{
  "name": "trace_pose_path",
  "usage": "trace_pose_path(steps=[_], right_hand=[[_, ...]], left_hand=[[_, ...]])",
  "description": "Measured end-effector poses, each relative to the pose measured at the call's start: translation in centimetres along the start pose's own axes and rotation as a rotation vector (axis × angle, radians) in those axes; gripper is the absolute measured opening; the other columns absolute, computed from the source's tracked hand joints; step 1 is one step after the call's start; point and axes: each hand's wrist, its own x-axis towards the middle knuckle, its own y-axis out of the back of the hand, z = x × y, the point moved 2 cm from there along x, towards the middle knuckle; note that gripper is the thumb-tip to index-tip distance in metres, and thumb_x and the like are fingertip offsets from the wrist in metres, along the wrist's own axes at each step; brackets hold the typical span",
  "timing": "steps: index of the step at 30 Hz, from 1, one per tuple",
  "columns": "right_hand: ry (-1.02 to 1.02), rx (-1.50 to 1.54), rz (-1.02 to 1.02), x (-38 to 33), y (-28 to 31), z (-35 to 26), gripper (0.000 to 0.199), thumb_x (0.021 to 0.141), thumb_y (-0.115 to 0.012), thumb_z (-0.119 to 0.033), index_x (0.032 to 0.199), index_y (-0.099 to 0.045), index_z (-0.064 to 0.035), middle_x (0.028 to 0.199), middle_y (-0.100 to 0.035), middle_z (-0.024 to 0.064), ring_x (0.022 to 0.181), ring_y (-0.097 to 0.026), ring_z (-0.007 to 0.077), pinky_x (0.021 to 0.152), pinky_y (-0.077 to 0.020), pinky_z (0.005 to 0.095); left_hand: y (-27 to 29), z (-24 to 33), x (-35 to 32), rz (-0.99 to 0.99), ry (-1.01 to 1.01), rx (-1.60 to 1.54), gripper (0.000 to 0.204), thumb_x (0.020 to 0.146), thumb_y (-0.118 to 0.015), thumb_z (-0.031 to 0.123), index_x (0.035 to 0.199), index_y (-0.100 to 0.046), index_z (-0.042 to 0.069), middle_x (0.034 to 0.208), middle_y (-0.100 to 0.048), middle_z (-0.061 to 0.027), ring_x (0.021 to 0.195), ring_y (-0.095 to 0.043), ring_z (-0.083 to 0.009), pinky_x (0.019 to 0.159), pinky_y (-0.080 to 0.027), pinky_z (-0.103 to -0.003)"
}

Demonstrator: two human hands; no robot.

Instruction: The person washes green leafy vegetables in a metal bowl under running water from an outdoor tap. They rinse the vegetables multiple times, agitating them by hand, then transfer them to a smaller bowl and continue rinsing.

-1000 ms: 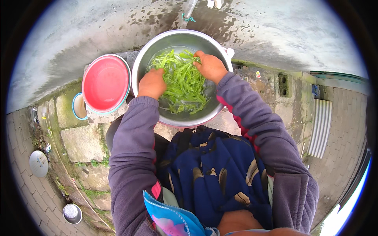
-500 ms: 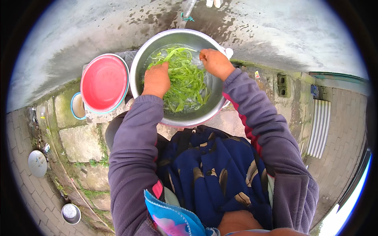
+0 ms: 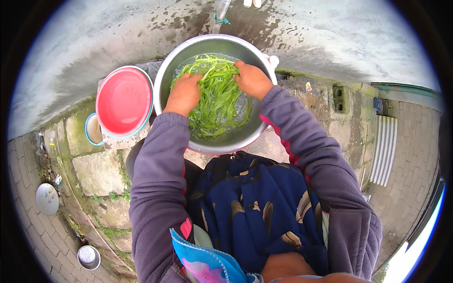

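A large metal basin (image 3: 258,120) holds water and a tangle of long, bright leafy greens (image 3: 219,96). My left hand (image 3: 185,94) is over the left side of the basin, its fingers curled into the greens. On the other side, my right hand (image 3: 253,81) is closed around strands near the top of the heap. A band of greens stretches between the two hands. The tips of several fingers are hidden among the leaves.
Left of the basin sits a pink basin (image 3: 123,101) with a blue-rimmed container (image 3: 94,129) beside it. A pipe (image 3: 222,10) with a green tie stands against the wet wall behind. Corrugated sheet (image 3: 384,150) lies at the right, a metal pot (image 3: 88,257) at the lower left.
My right hand has moved slightly left and down onto the greens, taking hold of them. My left hand has shifted a little left. The strands are drawn out between both hands.
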Motion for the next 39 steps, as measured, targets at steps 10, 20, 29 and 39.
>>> trace_pose_path(steps=[10, 20, 29, 39], right_hand=[[0.212, -0.228, -0.06, 1.1, -2.0, -0.6, 0.047, 0.082, -0.059, -0.007, 0.129, -0.055, -0.0071, 0.114, -0.064, 0.0239, 0.103, -0.063, 0.0403, 0.093, -0.0487, 0.0457], [-0.047, -0.194, -0.088, -0.1, 0.9, 1.2, 0.047, 0.086, -0.069, -0.032, 0.118, -0.06, 0.0003, 0.107, -0.067, 0.0233, 0.099, -0.065, 0.0402, 0.09, -0.0504, 0.0439], [0.043, -0.085, -0.091, -0.1, -1.2, -1.7, 0.039, 0.08, -0.071, -0.018, 0.11, -0.057, 0.0022, 0.104, -0.067, 0.0219, 0.096, -0.066, 0.0367, 0.087, -0.0514, 0.0426], [0.241, -0.239, -0.298, 1.8, -4.8, -3.8, 0.055, 0.079, -0.069, -0.017, 0.13, -0.052, -0.0073, 0.13, -0.053, 0.0255, 0.109, -0.059, 0.0416, 0.094, -0.0494, 0.0439]], left_hand=[[0.8, 1.0, 0.0, -0.027, 0.12, -0.103, 0.065, 0.087, -0.066, 0.018, 0.143, -0.041, -0.001, 0.134, -0.051, -0.0288, 0.127, -0.048, -0.0414, 0.109, -0.039, -0.044], [0.5, -0.3, 0.6, -0.129, 0.138, -0.063, 0.072, 0.084, -0.07, 0.026, 0.141, -0.041, -0.006, 0.131, -0.053, -0.0295, 0.125, -0.051, -0.0419, 0.107, -0.041, -0.044], [1.2, 1.3, 0.0, -0.277, 0.161, -0.013, 0.108, 0.065, -0.087, 0.031, 0.147, -0.03, -0.01, 0.141, -0.047, -0.0302, 0.133, -0.045, -0.0393, 0.112, -0.036, -0.038], [2.2, -1.6, 0.5, -0.26, 0.199, -0.251, 0.111, 0.064, -0.088, 0.027, 0.148, -0.026, -0.012, 0.145, -0.042, -0.0302, 0.138, -0.041, -0.0353, 0.114, -0.032, -0.035]])
